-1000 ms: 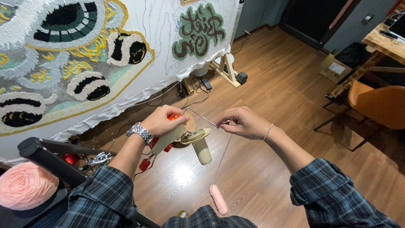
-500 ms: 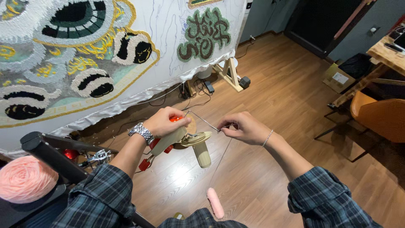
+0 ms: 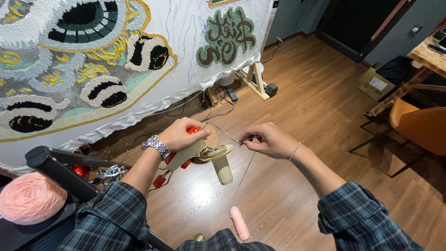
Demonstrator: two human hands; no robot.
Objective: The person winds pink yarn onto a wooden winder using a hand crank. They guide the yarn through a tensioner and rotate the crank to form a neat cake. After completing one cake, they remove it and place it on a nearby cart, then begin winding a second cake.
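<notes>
1. Beige plastic tufting gun with orange parts [image 3: 197, 153] sits at centre frame, above the wooden plank floor [image 3: 325, 116].
2. I see the left hand [image 3: 181, 134] closed around the gun's body.
3. The right hand [image 3: 269, 140] pinches the thin metal needle rod [image 3: 224, 131] at its right end, fingers closed.
4. A pale thread [image 3: 244, 174] hangs down from that pinch.
5. Near left rests a round pink yarn ball [image 3: 30, 199].
6. Far left hangs the tufted patterned rug on white cloth [image 3: 93, 60].

A tufted rug canvas [image 3: 93, 69] hangs over the wooden floor [image 3: 316, 121]. An orange chair [image 3: 420, 128] stands right. A pink yarn ball [image 3: 30, 197] sits left.
</notes>
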